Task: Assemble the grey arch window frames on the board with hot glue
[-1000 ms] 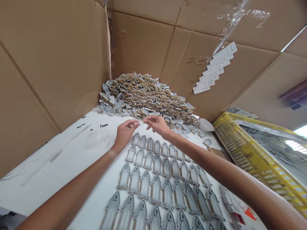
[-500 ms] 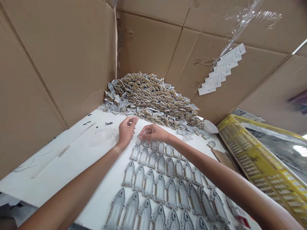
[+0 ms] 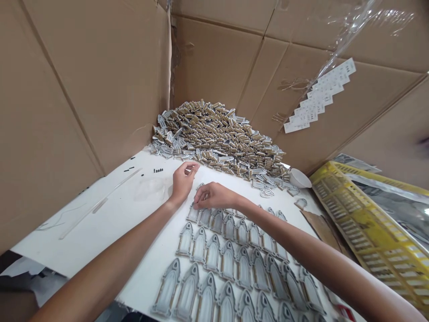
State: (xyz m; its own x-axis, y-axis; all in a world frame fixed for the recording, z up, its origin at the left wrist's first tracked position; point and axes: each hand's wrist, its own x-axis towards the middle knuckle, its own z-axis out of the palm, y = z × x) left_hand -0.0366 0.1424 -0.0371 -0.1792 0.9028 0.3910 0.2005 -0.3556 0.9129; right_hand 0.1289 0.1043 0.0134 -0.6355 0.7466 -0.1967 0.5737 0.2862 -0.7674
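Rows of flat grey arch-shaped pieces (image 3: 231, 259) with tan edges lie on the white table (image 3: 110, 214). My right hand (image 3: 212, 196) rests at the far left end of the top row, its fingertips pinched on one grey piece there. My left hand (image 3: 183, 180) hovers just beyond it, fingers curled with thumb and forefinger together; what they hold, if anything, is hidden. A big heap of the same pieces (image 3: 217, 138) is stacked in the far corner, a short way past both hands.
Tall cardboard walls (image 3: 83, 80) close off the left and back. A yellow plastic crate (image 3: 368, 228) lies tilted at the right, a small white bowl (image 3: 299, 178) beside the heap. Small black bits (image 3: 158, 170) and a clear strip (image 3: 100, 203) lie at the left.
Both hands drew back from the heap's edge. My right hand came down onto the far left end of the top row; my left hand curled beside it.
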